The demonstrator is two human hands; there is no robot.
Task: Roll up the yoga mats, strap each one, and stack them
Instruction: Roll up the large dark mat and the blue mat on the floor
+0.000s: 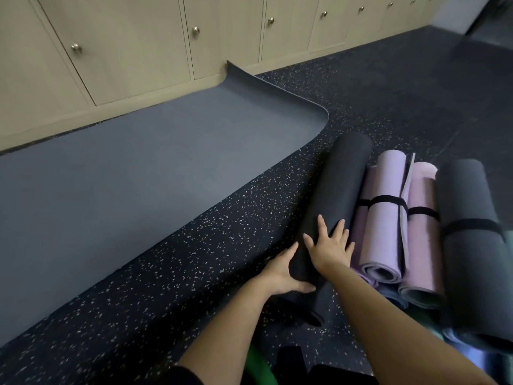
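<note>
Item 1: dark rolled mat [341,184], one. Matte charcoal foam, a tight cylinder, is lying on the floor just left of the stacked rolls, its near end in the person's hands.
- left hand [283,273] is gripping the near end from the left, fingers curling round the side and thumb tucking beneath.
- right hand [330,245] is pressing flat on top of the roll, fingers straight and spread apart.

Item 2: flat mat [138,176], one. Smooth blue-grey sheet with rounded corners is lying unrolled along the cabinets, its far corner curling up against a door.

Item 3: lilac rolls [385,232], two plainly showing, soft foam with spiral ends facing the camera. They are lying side by side and touching, each wearing one black strap [385,200].

Item 4: grey roll [472,195], one, matte, is lying at the far right atop teal and blue mats, wearing one black band.

Item 5: floor [194,259], dark rubber with pale speckles.

Item 6: cabinets [125,51], pale wood-look doors, each carrying one round metal knob; the far ones are too small to count.
</note>
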